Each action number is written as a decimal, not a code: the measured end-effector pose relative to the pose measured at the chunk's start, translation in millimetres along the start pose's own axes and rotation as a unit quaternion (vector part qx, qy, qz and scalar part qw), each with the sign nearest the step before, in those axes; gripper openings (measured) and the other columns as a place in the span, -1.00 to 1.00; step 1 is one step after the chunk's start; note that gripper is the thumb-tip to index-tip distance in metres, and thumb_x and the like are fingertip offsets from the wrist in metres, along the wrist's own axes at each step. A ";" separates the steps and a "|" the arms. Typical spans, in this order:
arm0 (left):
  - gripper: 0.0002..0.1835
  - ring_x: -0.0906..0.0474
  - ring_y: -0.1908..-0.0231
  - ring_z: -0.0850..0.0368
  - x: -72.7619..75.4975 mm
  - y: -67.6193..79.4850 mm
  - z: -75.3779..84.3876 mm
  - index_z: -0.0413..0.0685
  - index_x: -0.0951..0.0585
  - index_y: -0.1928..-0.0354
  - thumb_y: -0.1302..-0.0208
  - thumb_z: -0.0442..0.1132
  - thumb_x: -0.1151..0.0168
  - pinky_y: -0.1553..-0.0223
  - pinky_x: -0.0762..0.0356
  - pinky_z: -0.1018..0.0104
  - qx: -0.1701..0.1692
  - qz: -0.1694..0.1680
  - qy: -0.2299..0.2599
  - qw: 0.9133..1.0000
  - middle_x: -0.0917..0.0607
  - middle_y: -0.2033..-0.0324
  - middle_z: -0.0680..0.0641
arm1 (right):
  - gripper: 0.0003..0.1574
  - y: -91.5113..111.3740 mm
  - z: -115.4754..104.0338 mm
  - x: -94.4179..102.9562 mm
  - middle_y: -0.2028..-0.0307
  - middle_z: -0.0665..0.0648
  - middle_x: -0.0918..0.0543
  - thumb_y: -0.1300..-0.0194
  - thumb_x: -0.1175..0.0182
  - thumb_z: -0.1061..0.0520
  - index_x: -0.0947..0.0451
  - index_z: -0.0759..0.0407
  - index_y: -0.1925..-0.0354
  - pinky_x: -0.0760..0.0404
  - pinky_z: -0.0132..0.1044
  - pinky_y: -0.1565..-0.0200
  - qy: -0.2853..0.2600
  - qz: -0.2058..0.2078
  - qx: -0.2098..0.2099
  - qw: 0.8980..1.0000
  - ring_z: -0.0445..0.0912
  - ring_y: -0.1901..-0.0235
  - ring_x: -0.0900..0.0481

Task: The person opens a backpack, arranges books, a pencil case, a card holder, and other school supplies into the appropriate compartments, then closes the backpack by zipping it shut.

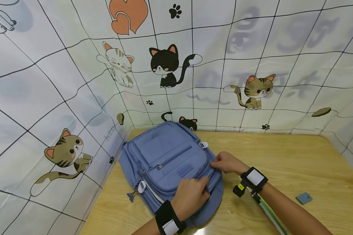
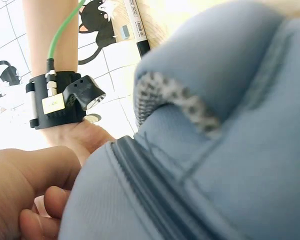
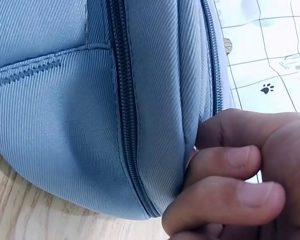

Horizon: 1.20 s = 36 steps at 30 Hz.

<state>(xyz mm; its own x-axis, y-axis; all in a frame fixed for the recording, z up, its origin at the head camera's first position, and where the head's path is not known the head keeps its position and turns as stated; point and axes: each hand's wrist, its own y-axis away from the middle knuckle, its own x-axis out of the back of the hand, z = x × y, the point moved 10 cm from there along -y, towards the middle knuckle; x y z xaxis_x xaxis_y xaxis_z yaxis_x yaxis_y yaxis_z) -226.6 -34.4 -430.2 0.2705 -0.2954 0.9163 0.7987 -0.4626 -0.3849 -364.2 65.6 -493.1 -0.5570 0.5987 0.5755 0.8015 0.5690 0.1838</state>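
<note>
A blue backpack (image 1: 167,140) lies on the table, front pocket facing up and its base toward the person. My left hand (image 1: 191,197) grips the pocket's lower edge, its curled fingers also showing beside the fabric in the left wrist view. My right hand (image 1: 230,163) pinches the bag's right side near a lower corner. In the right wrist view, bent fingertips (image 3: 257,195) sit at the padded edge, where one zipper (image 3: 212,55) runs up to the hand. A second zipper (image 3: 126,100) follows the bag's side. The thumb-side grip is partly hidden.
The wooden table (image 1: 270,153) extends to the right of the bag. A small teal square (image 1: 304,198) lies there. A cat-print cloth (image 1: 211,78) hangs behind and at both sides. Straps with small cameras circle both wrists, and a green cable (image 1: 272,213) trails along the right forearm.
</note>
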 end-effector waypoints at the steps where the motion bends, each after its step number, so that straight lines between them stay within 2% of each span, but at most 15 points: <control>1: -0.60 0.01 0.73 0.42 2.2 3.0 -1.0 0.13 -0.36 0.50 -0.11 -0.30 -0.48 0.65 0.15 0.48 0.002 0.006 0.006 1.000 -0.12 0.73 0.22 | -0.38 0.4 1.3 0.5 0.76 -0.11 -0.24 -0.48 -0.24 0.11 -0.28 -0.04 0.72 -0.21 -0.35 0.58 -0.001 0.002 -0.002 1.000 -0.24 0.75 -0.18; 4: -0.58 0.10 0.72 0.44 6.6 13.3 -4.9 0.13 -0.33 0.51 -0.09 -0.33 -0.47 0.61 0.23 0.49 0.009 0.015 0.022 1.000 -0.05 0.71 0.23 | -0.39 0.7 5.2 -0.2 0.75 -0.11 -0.25 -0.50 -0.23 0.11 -0.29 -0.04 0.71 -0.22 -0.36 0.57 -0.006 0.002 -0.008 1.000 -0.24 0.74 -0.19; 8: -0.53 0.10 0.72 0.47 9.9 27.3 -11.4 0.13 -0.30 0.50 -0.15 -0.32 -0.49 0.59 0.23 0.51 0.025 0.001 0.050 0.998 -0.05 0.70 0.24 | -0.38 0.3 9.0 -0.8 0.75 -0.11 -0.23 -0.52 -0.24 0.09 -0.29 -0.05 0.70 -0.23 -0.35 0.57 -0.005 0.009 -0.011 1.000 -0.24 0.74 -0.19; 11: -0.52 0.03 0.71 0.51 13.2 36.7 -16.2 0.13 -0.31 0.49 -0.14 -0.28 -0.54 0.60 0.14 0.55 0.038 -0.005 0.066 0.997 -0.13 0.71 0.26 | -0.41 3.0 6.0 1.9 0.75 -0.11 -0.23 -0.51 -0.27 0.08 -0.33 -0.03 0.68 -0.23 -0.34 0.57 0.026 0.035 0.008 0.999 -0.22 0.73 -0.21; 13: -0.54 -0.02 0.70 0.54 15.7 40.4 -18.4 0.13 -0.35 0.47 -0.12 -0.28 -0.56 0.61 0.08 0.56 0.043 -0.001 0.071 0.997 -0.21 0.71 0.27 | -0.50 8.1 -1.8 6.2 0.71 -0.10 -0.32 -0.49 -0.30 0.06 -0.43 0.01 0.62 -0.26 -0.33 0.56 0.071 0.070 0.026 0.995 -0.22 0.70 -0.27; 16: -0.57 -0.07 0.68 0.56 18.6 42.3 -20.4 0.14 -0.39 0.45 -0.08 -0.30 -0.56 0.61 0.01 0.58 0.044 0.016 0.074 0.996 -0.31 0.70 0.29 | -0.72 22.4 -30.7 9.9 0.59 -0.12 -0.50 -0.43 -0.39 0.10 -0.58 0.01 0.44 -0.35 -0.35 0.53 0.138 0.135 0.102 0.976 -0.27 0.62 -0.37; 18: -0.58 -0.10 0.67 0.57 19.3 42.1 -21.8 0.14 -0.41 0.45 -0.08 -0.30 -0.57 0.61 -0.03 0.59 0.048 0.019 0.078 0.996 -0.37 0.69 0.29 | -0.84 34.5 -58.5 2.2 0.44 -0.13 -0.62 -0.39 -0.44 0.12 -0.64 -0.02 0.33 -0.48 -0.33 0.43 0.168 0.147 0.182 0.958 -0.29 0.49 -0.48; 19: -0.59 -0.11 0.68 0.57 19.3 42.0 -22.8 0.14 -0.41 0.44 -0.08 -0.31 -0.57 0.61 -0.03 0.59 0.051 0.020 0.081 0.995 -0.37 0.69 0.29 | -0.86 40.7 -71.7 -5.7 0.38 -0.14 -0.65 -0.36 -0.46 0.13 -0.66 -0.05 0.29 -0.54 -0.32 0.35 0.179 0.137 0.227 0.947 -0.30 0.41 -0.52; 21: -0.59 -0.11 0.68 0.57 18.5 42.2 -24.8 0.14 -0.42 0.45 -0.09 -0.31 -0.57 0.62 -0.04 0.60 0.059 0.015 0.093 0.994 -0.38 0.69 0.28 | -0.85 51.9 -93.2 -26.7 0.27 -0.15 -0.67 -0.33 -0.49 0.14 -0.70 -0.09 0.23 -0.59 -0.30 0.20 0.198 0.091 0.308 0.926 -0.28 0.27 -0.53; 23: -0.60 -0.09 0.70 0.56 17.3 42.8 -26.6 0.13 -0.42 0.45 -0.12 -0.33 -0.54 0.63 -0.02 0.60 0.065 0.009 0.101 0.993 -0.35 0.69 0.27 | -0.84 59.4 -104.0 -45.8 0.19 -0.16 -0.69 -0.33 -0.50 0.11 -0.73 -0.11 0.17 -0.59 -0.28 0.08 0.222 0.047 0.354 0.907 -0.26 0.16 -0.51; 26: -0.62 -0.06 0.71 0.55 15.9 45.1 -27.9 0.13 -0.42 0.45 -0.13 -0.35 -0.50 0.64 0.00 0.60 0.069 0.006 0.108 0.992 -0.32 0.70 0.27 | -0.83 64.2 -107.8 -59.9 0.19 -0.16 -0.70 -0.30 -0.53 0.08 -0.75 -0.11 0.15 -0.57 -0.32 0.07 0.265 0.035 0.380 0.886 -0.26 0.17 -0.47; 31: -0.61 -0.10 0.69 0.58 19.1 55.4 -34.1 0.13 -0.42 0.46 -0.09 -0.33 -0.53 0.64 -0.04 0.62 0.077 0.022 0.114 0.990 -0.38 0.70 0.26 | -0.87 66.4 -107.9 -64.4 0.24 -0.15 -0.69 -0.32 -0.50 0.08 -0.73 -0.11 0.20 -0.58 -0.34 0.07 0.293 0.064 0.408 0.862 -0.26 0.20 -0.49; 34: -0.59 -0.10 0.69 0.58 24.4 63.7 -41.9 0.14 -0.40 0.46 -0.08 -0.33 -0.54 0.63 -0.05 0.61 0.088 0.027 0.126 0.988 -0.36 0.71 0.27 | -0.88 67.1 -106.8 -65.2 0.25 -0.14 -0.67 -0.37 -0.45 0.13 -0.70 -0.08 0.18 -0.59 -0.34 0.07 0.298 0.074 0.420 0.854 -0.24 0.21 -0.51; 36: -0.59 -0.07 0.69 0.57 29.7 69.4 -48.8 0.13 -0.38 0.48 -0.09 -0.35 -0.50 0.64 -0.02 0.59 0.096 0.030 0.139 0.985 -0.30 0.72 0.28 | -0.88 67.2 -105.8 -64.2 0.24 -0.14 -0.66 -0.40 -0.43 0.15 -0.68 -0.07 0.18 -0.59 -0.35 0.06 0.295 0.080 0.421 0.854 -0.24 0.20 -0.52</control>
<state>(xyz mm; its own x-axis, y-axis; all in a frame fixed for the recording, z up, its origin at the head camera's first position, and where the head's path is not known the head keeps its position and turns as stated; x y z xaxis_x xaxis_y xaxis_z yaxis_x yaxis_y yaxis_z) -189.3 -116.0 -435.1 0.1831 -0.5471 0.8168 0.8804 -0.2785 -0.3839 -251.6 5.8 -433.4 -0.0490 0.4602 0.8865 0.2776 0.8589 -0.4305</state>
